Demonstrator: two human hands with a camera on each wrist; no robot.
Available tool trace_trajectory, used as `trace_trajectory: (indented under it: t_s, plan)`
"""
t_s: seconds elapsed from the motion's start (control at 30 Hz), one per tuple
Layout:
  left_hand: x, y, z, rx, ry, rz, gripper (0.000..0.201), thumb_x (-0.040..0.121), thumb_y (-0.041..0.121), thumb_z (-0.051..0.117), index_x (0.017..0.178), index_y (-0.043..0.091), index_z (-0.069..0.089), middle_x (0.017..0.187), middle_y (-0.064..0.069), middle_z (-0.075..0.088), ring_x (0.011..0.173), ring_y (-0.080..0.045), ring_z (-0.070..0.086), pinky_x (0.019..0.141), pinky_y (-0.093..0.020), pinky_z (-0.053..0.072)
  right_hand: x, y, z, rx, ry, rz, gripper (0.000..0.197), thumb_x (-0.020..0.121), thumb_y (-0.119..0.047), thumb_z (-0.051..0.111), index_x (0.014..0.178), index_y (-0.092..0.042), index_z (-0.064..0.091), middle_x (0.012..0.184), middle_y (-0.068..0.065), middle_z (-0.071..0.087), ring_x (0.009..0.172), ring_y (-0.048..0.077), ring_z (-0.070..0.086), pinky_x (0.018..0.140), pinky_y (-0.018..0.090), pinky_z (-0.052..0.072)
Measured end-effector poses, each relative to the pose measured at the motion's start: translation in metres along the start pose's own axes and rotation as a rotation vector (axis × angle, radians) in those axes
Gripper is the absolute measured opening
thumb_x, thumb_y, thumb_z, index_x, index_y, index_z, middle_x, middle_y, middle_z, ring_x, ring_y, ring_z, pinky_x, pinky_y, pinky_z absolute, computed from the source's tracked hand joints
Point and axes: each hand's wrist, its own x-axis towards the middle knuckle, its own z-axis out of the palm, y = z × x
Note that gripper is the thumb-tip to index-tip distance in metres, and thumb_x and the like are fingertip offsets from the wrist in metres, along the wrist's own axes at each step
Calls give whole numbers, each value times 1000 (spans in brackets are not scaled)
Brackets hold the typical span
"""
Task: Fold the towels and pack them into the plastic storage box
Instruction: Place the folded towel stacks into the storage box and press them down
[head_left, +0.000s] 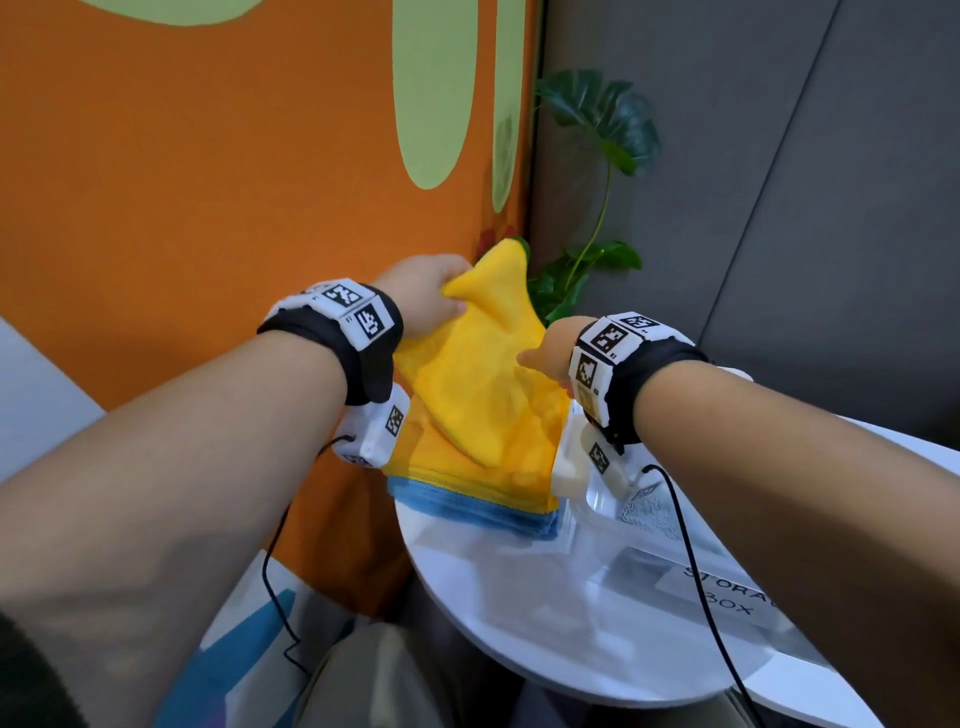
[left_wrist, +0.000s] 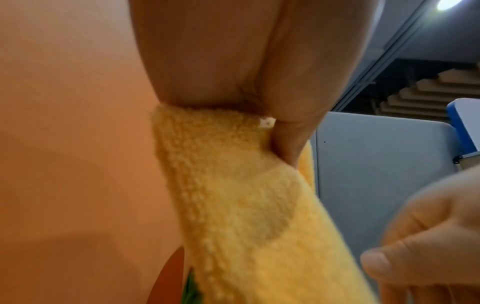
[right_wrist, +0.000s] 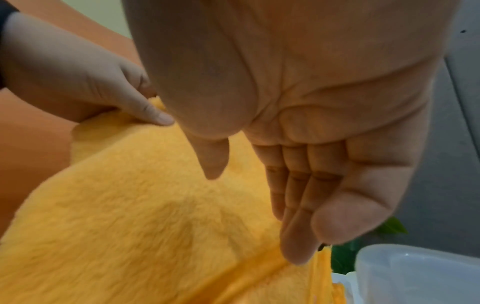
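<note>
Left hand (head_left: 426, 291) pinched a corner of the top yellow towel (head_left: 483, 374), thumb and fingers curled round the edge; lifted that corner off the stack (head_left: 467, 493), prob. to peel one towel free for folding. Right hand (head_left: 550, 348) was released, fingers straight & together, tips just touching the towel's right side in the right wrist view; prob. steadying the layers below or feeling for a second corner. Towel hung slack between the hands, lower part draped on the stack. Stack (yellow over blue) sat at the surface's (head_left: 493, 582) left edge, just beside the clear box (head_left: 675, 561) to its right, so short reach for packing. Judged early: no fold made in this towel yet.

Hard to tell: box contents, since the right arm covered much of it & plastic was see-through; something pale inside, unclear. Label cut off. Number of towels in the stack not countable. Left fingers mostly hidden by cloth.
</note>
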Motion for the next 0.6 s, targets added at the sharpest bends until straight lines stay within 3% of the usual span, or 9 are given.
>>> trace_trajectory:
  t_s: [0.03,0.07,0.13,0.17,0.2,0.3,0.43,0.5,0.6]
  plan:
    - [-1,4,-10,-9,12,37,35,97,23,54,132,26,50,126,-1,55,111,-24,52,81,-31,39,-2,-2,-1,45,-3,5,52,103,-43,27,78,-7,56,101,16,63,64,20,51,65,29,42]
    - [-1,8,-20,-22,26,78,33,96,22,55,129,27,52,123,1,57,109,-21,52,81,-31,39,-7,-3,-2,113,1,-1,52,104,-42,23,93,-7,60,102,18,63,67,22,54,64,30,42]
    - [-3,14,-37,-46,53,143,30,95,19,55,123,30,54,115,7,58,105,-16,53,81,-29,38,-8,-2,-4,314,23,-11,50,105,-38,21,137,-7,43,92,16,56,77,26,52,76,32,45]
    - [-4,17,-45,-60,67,172,30,94,18,56,121,32,55,112,9,58,104,-14,53,82,-28,38,-5,-1,-4,404,43,-35,53,104,-39,23,141,-5,38,92,13,54,82,24,48,84,34,45]
    - [-4,19,-52,-82,82,196,30,94,17,56,119,34,56,110,12,58,104,-12,53,82,-26,38,-6,0,-6,503,70,-52,58,103,-44,24,140,-3,40,97,15,53,87,22,44,89,37,42]
    - [-6,23,-68,-168,125,232,30,94,18,54,115,39,57,107,16,59,103,-10,55,83,-26,41,-6,1,-15,764,36,56,70,99,-55,22,140,-1,39,107,18,45,96,28,42,86,34,33]
    - [-10,26,-75,-364,146,266,30,94,16,55,106,43,60,115,7,64,109,-17,59,97,-43,47,-12,1,-17,901,46,104,72,97,-59,26,142,-4,36,137,20,47,126,36,46,107,41,34]
    - [-12,27,-75,-466,138,274,29,94,15,55,103,43,62,113,6,66,108,-18,61,97,-46,49,-7,2,-10,983,11,107,60,97,-55,33,131,-6,44,121,16,56,115,33,52,96,41,43]
    - [-13,30,-76,-621,109,292,26,94,14,55,105,36,64,111,-1,68,106,-25,63,93,-47,52,6,1,-4,990,-165,70,33,102,-28,40,122,-3,50,88,9,55,80,26,55,75,40,49]
